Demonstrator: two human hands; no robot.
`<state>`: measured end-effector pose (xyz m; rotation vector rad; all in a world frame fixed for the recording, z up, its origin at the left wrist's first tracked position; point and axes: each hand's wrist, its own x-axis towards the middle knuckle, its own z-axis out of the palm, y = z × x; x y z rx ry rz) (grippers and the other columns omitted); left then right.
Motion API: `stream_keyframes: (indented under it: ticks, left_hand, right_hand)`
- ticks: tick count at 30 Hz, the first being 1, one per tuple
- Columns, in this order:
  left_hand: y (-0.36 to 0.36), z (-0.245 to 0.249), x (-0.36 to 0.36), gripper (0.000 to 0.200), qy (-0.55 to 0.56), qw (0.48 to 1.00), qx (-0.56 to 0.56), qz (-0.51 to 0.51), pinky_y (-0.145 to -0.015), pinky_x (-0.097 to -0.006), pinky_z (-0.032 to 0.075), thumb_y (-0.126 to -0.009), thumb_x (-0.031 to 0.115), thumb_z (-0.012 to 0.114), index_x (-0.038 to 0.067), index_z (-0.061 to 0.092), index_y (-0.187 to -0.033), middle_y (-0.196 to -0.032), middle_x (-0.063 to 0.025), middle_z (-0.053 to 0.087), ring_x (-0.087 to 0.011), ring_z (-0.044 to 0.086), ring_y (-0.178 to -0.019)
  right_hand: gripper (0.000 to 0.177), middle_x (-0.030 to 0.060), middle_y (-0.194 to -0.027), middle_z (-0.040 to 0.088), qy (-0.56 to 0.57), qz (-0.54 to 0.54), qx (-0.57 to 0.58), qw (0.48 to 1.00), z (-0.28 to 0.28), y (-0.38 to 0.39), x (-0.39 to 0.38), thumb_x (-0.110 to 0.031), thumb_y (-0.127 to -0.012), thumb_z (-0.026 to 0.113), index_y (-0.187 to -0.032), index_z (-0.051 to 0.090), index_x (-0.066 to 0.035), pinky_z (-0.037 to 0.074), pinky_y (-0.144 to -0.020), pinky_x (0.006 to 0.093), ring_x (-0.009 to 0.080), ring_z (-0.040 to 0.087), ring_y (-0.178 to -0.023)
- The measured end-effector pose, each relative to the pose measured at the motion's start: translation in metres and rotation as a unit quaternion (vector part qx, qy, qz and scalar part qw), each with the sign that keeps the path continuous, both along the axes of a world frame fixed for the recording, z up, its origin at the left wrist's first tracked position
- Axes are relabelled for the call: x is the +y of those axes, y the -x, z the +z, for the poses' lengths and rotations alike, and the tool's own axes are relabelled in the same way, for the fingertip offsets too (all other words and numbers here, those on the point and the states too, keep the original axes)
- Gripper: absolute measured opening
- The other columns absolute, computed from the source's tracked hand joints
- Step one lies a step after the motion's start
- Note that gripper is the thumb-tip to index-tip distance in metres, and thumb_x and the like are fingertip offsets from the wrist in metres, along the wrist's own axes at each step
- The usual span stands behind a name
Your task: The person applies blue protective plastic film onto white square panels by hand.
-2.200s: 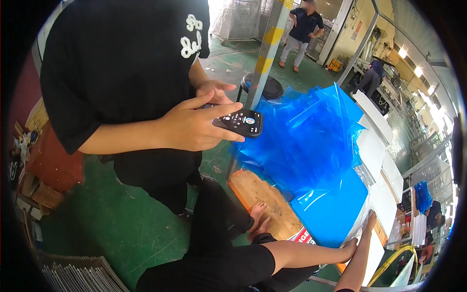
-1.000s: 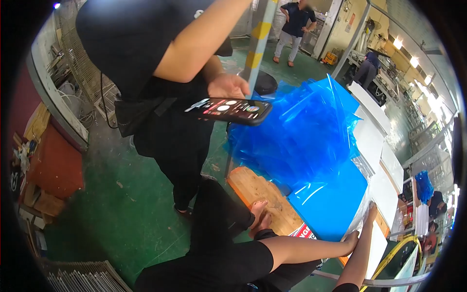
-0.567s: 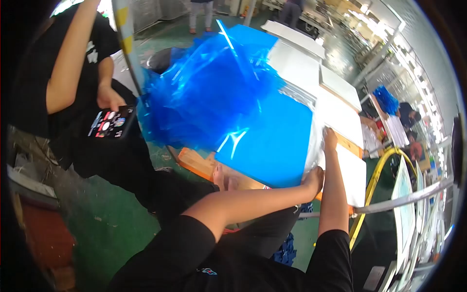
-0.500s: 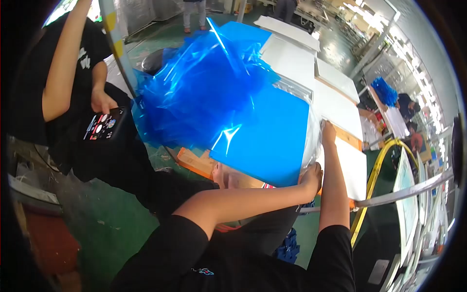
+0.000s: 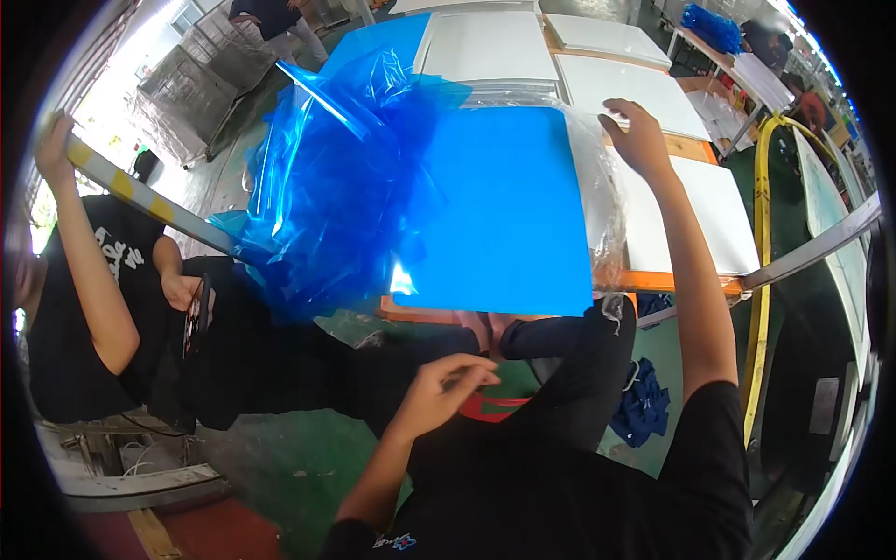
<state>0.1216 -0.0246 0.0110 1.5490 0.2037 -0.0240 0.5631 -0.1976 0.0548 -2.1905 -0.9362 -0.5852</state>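
A bright blue sheet [image 5: 495,205] lies flat in front of me, with clear plastic wrap [image 5: 605,210] along its right side. A big crumpled heap of blue film [image 5: 331,187] overlaps its left edge. My right hand [image 5: 639,138] is raised beside the upper right corner of the sheet, its fingers apart and nothing in them. Below the sheet's near edge, my left hand [image 5: 445,392] hovers over my lap, fingers loosely curled and partly spread, holding nothing.
White panels [image 5: 635,93] are stacked behind and to the right. At the left a person [image 5: 103,271] holds a phone [image 5: 196,313] and grips a metal post [image 5: 149,196]. A yellow hose-like loop [image 5: 761,280] stands at the right, near a metal rail [image 5: 812,245].
Both my hands have let go of the plastic at the sheet's right edge. My left hand has drawn back toward my lap, and my right hand has lifted. The view has turned.
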Motion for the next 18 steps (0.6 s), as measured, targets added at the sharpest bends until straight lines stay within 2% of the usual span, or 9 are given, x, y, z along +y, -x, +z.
stream_keyframes:
  ticks: [1, 3, 4, 5, 6, 7, 10, 14, 18]
  left_hand:
    - [0.013, -0.011, 0.007, 0.025, 0.002, 0.998, 0.019, 0.061, -0.081, -0.0283, 0.053, -0.101, 0.019, 0.057, -0.002, 0.066, -0.113, -0.098, -0.0099, 0.072, -0.0157, 0.069, -0.092]
    - [0.031, -0.025, 0.017, 0.024, 0.01, 0.982, 0.051, 0.184, -0.079, -0.0277, 0.053, -0.102, 0.016, 0.055, -0.003, 0.065, -0.11, -0.094, -0.0099, 0.071, -0.0157, 0.068, -0.087]
    - [0.032, -0.027, 0.019, 0.024, 0.021, 0.976, 0.055, 0.209, -0.077, -0.0274, 0.053, -0.102, 0.017, 0.055, -0.003, 0.065, -0.11, -0.094, -0.01, 0.071, -0.0151, 0.067, -0.085]
    - [0.034, -0.029, 0.019, 0.025, 0.034, 0.97, 0.061, 0.232, -0.076, -0.0271, 0.052, -0.103, 0.018, 0.054, -0.003, 0.065, -0.111, -0.093, -0.01, 0.07, -0.0146, 0.067, -0.084]
    - [0.036, -0.031, 0.018, 0.025, 0.048, 0.963, 0.068, 0.255, -0.075, -0.0268, 0.052, -0.103, 0.018, 0.054, -0.003, 0.065, -0.111, -0.093, -0.0101, 0.07, -0.014, 0.066, -0.083]
    - [0.032, -0.028, 0.016, 0.025, 0.055, 0.963, 0.066, 0.254, -0.076, -0.0274, 0.052, -0.103, 0.017, 0.054, -0.004, 0.065, -0.111, -0.095, -0.0112, 0.07, -0.0153, 0.067, -0.085]
    - [0.013, -0.013, 0.011, 0.025, 0.049, 0.978, 0.045, 0.199, -0.077, -0.0278, 0.052, -0.103, 0.017, 0.054, -0.004, 0.064, -0.114, -0.097, -0.0121, 0.071, -0.016, 0.067, -0.086]
    - [-0.013, 0.004, 0.011, 0.028, 0.034, 0.991, 0.003, 0.13, -0.079, -0.0279, 0.052, -0.103, 0.017, 0.054, -0.004, 0.063, -0.118, -0.102, -0.0134, 0.071, -0.0169, 0.068, -0.091]
    - [-0.032, 0.006, 0.005, 0.03, 0.054, 0.995, -0.014, 0.084, -0.08, -0.0279, 0.051, -0.103, 0.018, 0.055, -0.004, 0.062, -0.121, -0.106, -0.0132, 0.071, -0.017, 0.068, -0.094]
  right_hand:
    - [0.023, 0.0168, -0.1, 0.071, -0.044, 0.043, 0.072, 0.995, 0.027, 0.05, 0.007, -0.017, -0.09, 0.066, -0.106, 0.07, -0.002, 0.052, -0.087, 0.0359, 0.0289, 0.069, -0.095]
    - [0.015, 0.0117, -0.092, 0.071, -0.033, 0.15, 0.164, 0.974, 0.047, 0.149, 0.009, -0.011, -0.088, 0.068, -0.101, 0.071, -0.003, 0.052, -0.08, 0.0333, 0.0202, 0.069, -0.085]
    - [0.011, 0.0102, -0.089, 0.07, -0.012, 0.239, 0.233, 0.943, 0.055, 0.193, 0.009, -0.008, -0.087, 0.068, -0.097, 0.071, -0.004, 0.053, -0.079, 0.0332, 0.0207, 0.068, -0.085]
    - [0.013, 0.009, -0.091, 0.071, -0.001, 0.303, 0.218, 0.928, 0.046, 0.222, 0.011, -0.003, -0.082, 0.073, -0.095, 0.072, -0.004, 0.053, -0.081, 0.0341, 0.0215, 0.068, -0.087]
    - [0.011, 0.009, -0.091, 0.07, 0.046, 0.306, 0.165, 0.936, 0.041, 0.244, 0.014, -0.007, -0.083, 0.073, -0.094, 0.072, -0.005, 0.053, -0.079, 0.0362, 0.0268, 0.067, -0.088]
    - [0.014, 0.008, -0.094, 0.068, 0.075, 0.31, 0.114, 0.941, 0.025, 0.257, 0.019, -0.01, -0.082, 0.074, -0.096, 0.072, -0.006, 0.053, -0.077, 0.0372, 0.0276, 0.065, -0.088]
    - [0.017, 0.0056, -0.092, 0.062, 0.067, 0.243, 0.084, 0.964, 0.008, 0.276, 0.025, -0.008, -0.08, 0.072, -0.095, 0.066, -0.005, 0.05, -0.076, 0.0379, 0.025, 0.062, -0.086]
    - [0.025, 0.006, -0.092, 0.058, 0.071, 0.225, 0.067, 0.969, -0.009, 0.275, 0.03, -0.006, -0.07, 0.073, -0.094, 0.065, -0.004, 0.05, -0.076, 0.0369, 0.0249, 0.059, -0.086]
    - [0.025, 0.0065, -0.091, 0.058, 0.065, 0.223, 0.089, 0.969, -0.01, 0.275, 0.035, -0.003, -0.067, 0.071, -0.091, 0.064, -0.003, 0.05, -0.074, 0.0372, 0.0261, 0.058, -0.085]
